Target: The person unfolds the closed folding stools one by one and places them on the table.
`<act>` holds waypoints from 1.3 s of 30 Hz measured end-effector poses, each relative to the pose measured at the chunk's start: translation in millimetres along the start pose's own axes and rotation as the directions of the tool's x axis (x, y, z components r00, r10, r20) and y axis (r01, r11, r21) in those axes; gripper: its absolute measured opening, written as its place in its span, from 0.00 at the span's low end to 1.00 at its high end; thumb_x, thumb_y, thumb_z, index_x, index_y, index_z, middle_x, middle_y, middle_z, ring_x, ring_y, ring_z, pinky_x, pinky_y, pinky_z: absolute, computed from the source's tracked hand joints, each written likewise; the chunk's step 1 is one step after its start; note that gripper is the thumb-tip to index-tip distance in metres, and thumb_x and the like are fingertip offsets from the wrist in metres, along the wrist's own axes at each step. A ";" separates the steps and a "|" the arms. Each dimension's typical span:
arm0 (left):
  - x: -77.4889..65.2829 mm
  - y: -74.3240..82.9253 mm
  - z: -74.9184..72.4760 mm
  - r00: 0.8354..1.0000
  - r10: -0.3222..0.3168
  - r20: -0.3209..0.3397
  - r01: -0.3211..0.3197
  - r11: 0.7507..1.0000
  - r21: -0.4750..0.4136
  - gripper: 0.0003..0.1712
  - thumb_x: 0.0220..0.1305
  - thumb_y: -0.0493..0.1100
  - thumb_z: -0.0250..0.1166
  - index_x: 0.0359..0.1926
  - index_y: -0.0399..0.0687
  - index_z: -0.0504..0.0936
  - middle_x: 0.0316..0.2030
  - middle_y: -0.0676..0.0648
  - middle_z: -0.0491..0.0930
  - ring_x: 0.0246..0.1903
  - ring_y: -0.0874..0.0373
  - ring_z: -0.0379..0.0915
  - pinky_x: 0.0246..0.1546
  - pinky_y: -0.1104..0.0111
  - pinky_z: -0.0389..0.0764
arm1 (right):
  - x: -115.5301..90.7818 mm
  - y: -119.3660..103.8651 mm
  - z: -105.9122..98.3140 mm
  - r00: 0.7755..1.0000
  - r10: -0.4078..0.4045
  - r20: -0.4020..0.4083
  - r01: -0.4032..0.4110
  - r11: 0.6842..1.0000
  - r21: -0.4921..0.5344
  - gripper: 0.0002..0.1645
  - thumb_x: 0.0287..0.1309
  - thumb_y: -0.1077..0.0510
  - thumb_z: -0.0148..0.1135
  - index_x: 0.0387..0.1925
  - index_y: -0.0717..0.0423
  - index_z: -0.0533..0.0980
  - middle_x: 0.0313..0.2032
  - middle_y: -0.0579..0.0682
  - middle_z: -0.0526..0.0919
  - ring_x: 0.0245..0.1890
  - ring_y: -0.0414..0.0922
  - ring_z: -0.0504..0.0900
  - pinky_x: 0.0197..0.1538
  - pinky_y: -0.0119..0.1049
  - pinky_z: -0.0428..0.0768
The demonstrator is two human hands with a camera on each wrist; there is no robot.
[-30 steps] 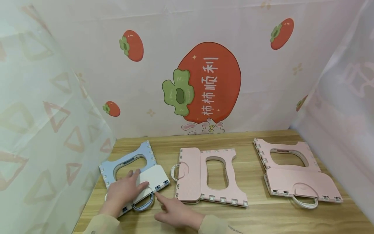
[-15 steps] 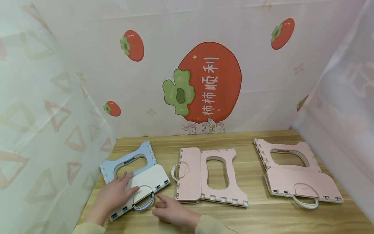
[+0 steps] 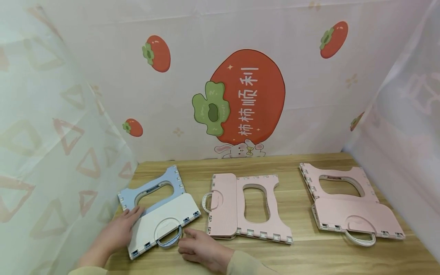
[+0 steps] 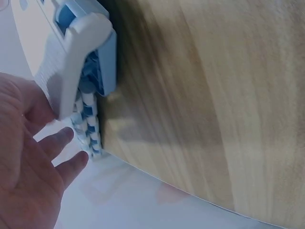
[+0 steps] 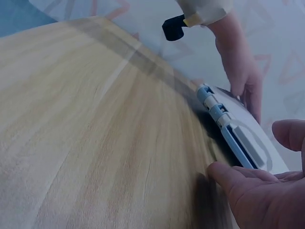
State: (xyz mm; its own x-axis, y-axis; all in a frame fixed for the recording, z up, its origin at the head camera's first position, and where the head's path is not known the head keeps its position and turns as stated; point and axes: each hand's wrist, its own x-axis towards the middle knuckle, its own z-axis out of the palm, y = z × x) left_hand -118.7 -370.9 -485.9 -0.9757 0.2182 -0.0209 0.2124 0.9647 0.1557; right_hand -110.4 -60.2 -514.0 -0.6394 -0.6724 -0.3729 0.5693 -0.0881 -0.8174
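Note:
A folded step stool (image 3: 185,206), white on its top panel and blue on its leg panel, lies flat at the left of the wooden table. At its left edge is my left hand (image 3: 117,231); in the left wrist view that hand's fingers (image 4: 71,167) are spread beside the stool's white edge. My right hand (image 3: 204,248) lies low over the table just right of the stool's blue handle loop (image 3: 170,241), its fingers loosely extended. Whether a right fingertip touches the stool cannot be made out.
Two pink folded stools lie on the table (image 3: 299,259): a middle stool (image 3: 225,206) with its handle to the left, and a right stool (image 3: 357,214) with its handle toward me. Printed white cloth (image 3: 295,133) encloses the table's back and sides.
My left hand has slid left off the white panel to the stool's left edge. The right hand has shifted slightly toward me. The stools lie where they were.

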 end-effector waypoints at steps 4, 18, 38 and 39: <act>-2.9 -6.3 2.4 0.999 0.048 0.000 -0.048 0.999 -0.003 0.46 0.44 0.14 0.52 0.68 0.38 0.75 0.66 0.31 0.73 0.61 0.20 0.67 0.57 0.32 0.72 | 1.4 2.4 0.3 1.000 -0.002 0.016 0.001 0.999 0.041 0.47 0.66 0.61 0.61 0.77 0.74 0.49 0.66 0.70 0.71 0.66 0.58 0.75 0.68 0.55 0.74; -8.6 -16.8 12.7 0.992 0.107 -0.064 -0.111 0.992 -0.055 0.55 0.31 0.10 0.49 0.68 0.39 0.76 0.66 0.34 0.74 0.61 0.18 0.65 0.54 0.32 0.75 | 5.1 3.1 2.0 0.995 0.013 0.102 -0.040 0.963 0.267 0.47 0.71 0.63 0.55 0.77 0.76 0.39 0.73 0.78 0.56 0.75 0.68 0.55 0.76 0.59 0.59; -8.4 -18.3 1.7 0.992 0.113 -0.057 -0.121 0.980 -0.160 0.40 0.53 0.22 0.65 0.69 0.40 0.74 0.67 0.34 0.74 0.62 0.17 0.63 0.52 0.32 0.76 | -3.9 -4.1 2.9 0.987 -0.160 -0.034 0.162 0.931 0.328 0.46 0.65 0.63 0.57 0.75 0.78 0.47 0.69 0.73 0.66 0.71 0.63 0.67 0.74 0.58 0.63; -8.1 -19.2 0.0 0.993 0.110 -0.041 -0.115 0.979 -0.168 0.40 0.53 0.25 0.67 0.70 0.41 0.74 0.67 0.34 0.73 0.63 0.18 0.63 0.51 0.34 0.77 | -4.3 -4.8 2.5 0.986 -0.163 -0.033 0.164 0.930 0.328 0.46 0.65 0.62 0.57 0.75 0.78 0.46 0.70 0.73 0.66 0.71 0.63 0.67 0.75 0.58 0.63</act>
State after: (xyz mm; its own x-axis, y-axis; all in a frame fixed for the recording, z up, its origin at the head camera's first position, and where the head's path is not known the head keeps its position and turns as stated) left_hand -114.9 -391.2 -488.8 -0.9478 0.3167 0.0366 0.3113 0.8946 0.3207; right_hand -109.1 -58.7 -507.3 -0.7402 -0.6245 -0.2491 0.5940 -0.4339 -0.6774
